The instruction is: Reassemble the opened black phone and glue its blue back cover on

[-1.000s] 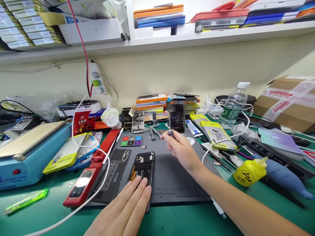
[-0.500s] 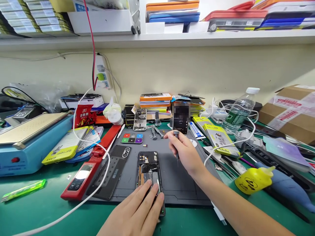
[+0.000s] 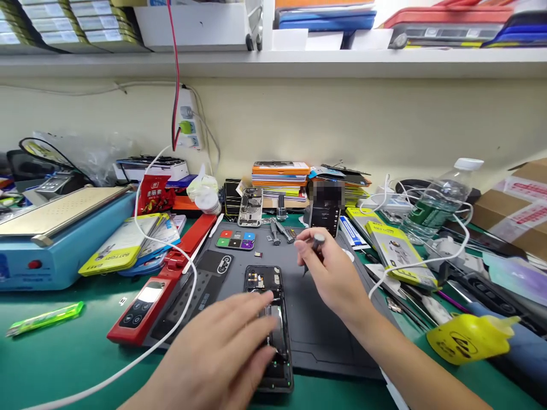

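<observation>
Head view: the opened phone (image 3: 281,310) lies face-on to you on the grey mat (image 3: 325,347), its insides up and its long axis running almost straight away from you, the near end set slightly to the right and reaching past the mat's front edge above the green table (image 3: 55,370). Your left hand (image 3: 213,341) is the nearer of the 2: it comes in from the phone's left, palm down, and covers much of the lower left side. Its fingers are loosely spread and pinch nothing you can make out; they are blurred, so you cannot tell whether they touch the phone or sit just above it. Your right hand (image 3: 329,265) is beyond the phone's right edge, level with its far end. The fingers there pinch a slim screwdriver (image 3: 318,241), its knob standing up between them and its shaft tilted so that the tip slants down and left, towards the phone. From that tip, the phone lies to the left and nearer to you, apart from it; whether the tip meets the mat is too small to tell. A dark back panel (image 3: 209,279) rests on the phone's left.
</observation>
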The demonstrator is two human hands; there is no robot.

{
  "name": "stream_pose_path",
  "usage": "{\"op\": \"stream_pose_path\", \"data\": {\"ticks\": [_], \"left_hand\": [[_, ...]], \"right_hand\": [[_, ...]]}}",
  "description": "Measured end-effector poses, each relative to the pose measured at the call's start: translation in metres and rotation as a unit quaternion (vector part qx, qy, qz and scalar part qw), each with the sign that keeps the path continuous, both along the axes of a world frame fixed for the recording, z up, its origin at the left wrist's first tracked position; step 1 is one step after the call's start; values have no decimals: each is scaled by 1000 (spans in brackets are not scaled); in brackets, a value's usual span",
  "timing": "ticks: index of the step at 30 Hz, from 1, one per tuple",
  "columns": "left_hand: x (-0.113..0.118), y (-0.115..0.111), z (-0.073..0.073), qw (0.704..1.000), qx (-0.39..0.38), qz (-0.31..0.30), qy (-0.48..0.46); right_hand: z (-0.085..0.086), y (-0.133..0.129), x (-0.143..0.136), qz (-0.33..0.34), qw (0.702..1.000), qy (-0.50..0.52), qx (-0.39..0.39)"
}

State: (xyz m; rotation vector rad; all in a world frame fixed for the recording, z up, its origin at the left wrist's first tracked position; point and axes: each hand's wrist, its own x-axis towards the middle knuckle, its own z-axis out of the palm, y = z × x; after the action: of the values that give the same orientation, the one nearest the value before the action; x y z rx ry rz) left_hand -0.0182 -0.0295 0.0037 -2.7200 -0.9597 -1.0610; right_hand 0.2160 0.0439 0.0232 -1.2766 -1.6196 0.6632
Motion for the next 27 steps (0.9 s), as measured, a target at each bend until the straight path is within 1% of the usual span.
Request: {"op": "stream_pose_path", "data": {"ticks": [1, 2, 3, 4, 5, 6, 7, 9, 10, 12, 15, 17, 19, 22, 25, 27], "left_hand": [[-2, 5, 3, 995, -78, 32, -46], [-4, 12, 6, 977, -165, 75, -112], [-6, 20, 9, 938, -251, 128, -200], [-8, 30, 11, 884, -321, 172, -292], [-9, 40, 13, 834, -353, 199, -375], [-10, 52, 15, 820, -355, 202, -400], [-10, 63, 16, 817, -346, 206, -414], [-11, 85, 20, 822, -320, 216, -418], [-12, 95, 21, 831, -304, 220, -410], [-14, 110, 25, 866, -263, 220, -364], [-19, 122, 29, 937, -209, 179, -214], [-22, 125, 27, 965, -185, 154, -105], [-23, 125, 23, 975, -169, 140, -19], [-19, 125, 16, 978, -156, 121, 72], [-16, 125, 13, 975, -145, 113, 124], [-16, 123, 12, 973, -136, 117, 145]], "right_hand": [[0, 1, 2, -6, 999, -33, 9], [1, 2, 3, -12, 998, -58, 10], [1, 3, 5, -19, 997, -78, 7], [2, 4, 7, -24, 995, -94, 2], [2, 5, 9, -28, 994, -106, -4], [2, 6, 11, -30, 993, -117, -9], [2, 6, 12, -34, 991, -130, -14], [2, 7, 14, -49, 985, -162, -16], [2, 8, 15, -58, 982, -178, -14], [3, 8, 16, -76, 976, -204, -10], [5, 8, 17, -89, 971, -221, -9], [6, 8, 18, -91, 971, -222, -15], [7, 8, 19, -89, 972, -216, -26], [7, 9, 19, -90, 971, -219, -30], [7, 9, 18, -98, 968, -231, -16], [7, 10, 17, -98, 970, -221, -14]]}}
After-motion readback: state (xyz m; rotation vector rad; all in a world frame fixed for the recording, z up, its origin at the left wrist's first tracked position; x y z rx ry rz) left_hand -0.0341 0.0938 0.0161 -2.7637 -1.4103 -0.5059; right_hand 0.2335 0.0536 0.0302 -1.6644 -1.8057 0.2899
